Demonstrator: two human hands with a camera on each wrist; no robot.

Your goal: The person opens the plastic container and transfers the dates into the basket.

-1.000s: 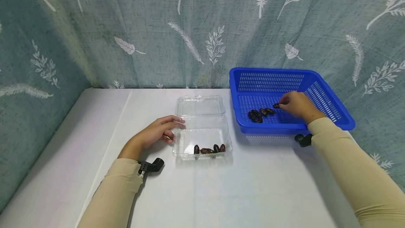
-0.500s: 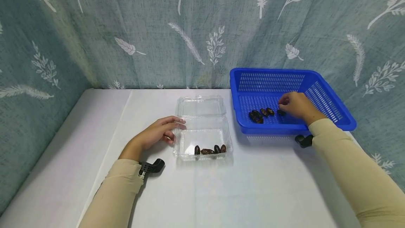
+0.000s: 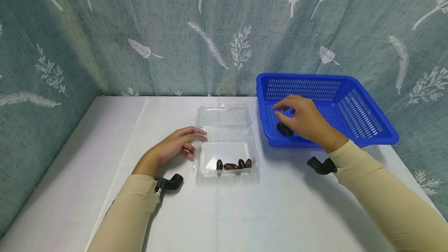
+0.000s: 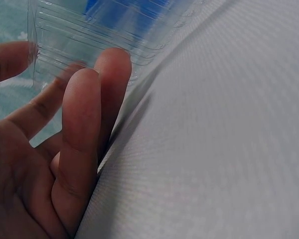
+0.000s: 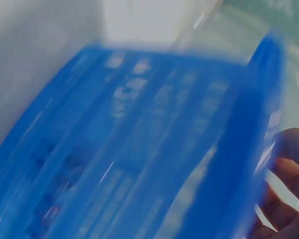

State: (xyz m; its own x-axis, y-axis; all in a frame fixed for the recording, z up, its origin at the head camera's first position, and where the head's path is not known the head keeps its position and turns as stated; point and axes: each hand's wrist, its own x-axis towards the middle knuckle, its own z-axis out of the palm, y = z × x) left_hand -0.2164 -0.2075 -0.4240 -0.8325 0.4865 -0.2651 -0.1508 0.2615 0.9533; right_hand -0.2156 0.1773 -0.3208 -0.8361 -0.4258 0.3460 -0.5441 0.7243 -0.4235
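My left hand (image 3: pixel 176 143) rests beside a clear plastic clamshell box (image 3: pixel 227 149), fingertips at its left wall. In the left wrist view its fingers (image 4: pixel 81 112) lie loosely bent along the ribbed plastic. Several dark brown dates (image 3: pixel 231 166) lie along the box's near side. My right hand (image 3: pixel 304 119) hovers over the left part of a blue slotted basket (image 3: pixel 308 76), thumb and forefinger spread with nothing visible between them. Dark dates (image 3: pixel 285 130) show in the basket just below the thumb; the hand hides others. The right wrist view is blurred, with dates (image 5: pixel 60 184) dim through the basket wall.
The clamshell's lid (image 3: pixel 224 116) lies folded back behind the box. A patterned green curtain (image 3: pixel 168 38) hangs behind the white-covered table (image 3: pixel 245 213). The basket's near rim stands between the right forearm and its floor.
The right hand first pinched a date in the basket's middle and let it go. It has since moved left, its thumb and forefinger spreading. The left hand stays put.
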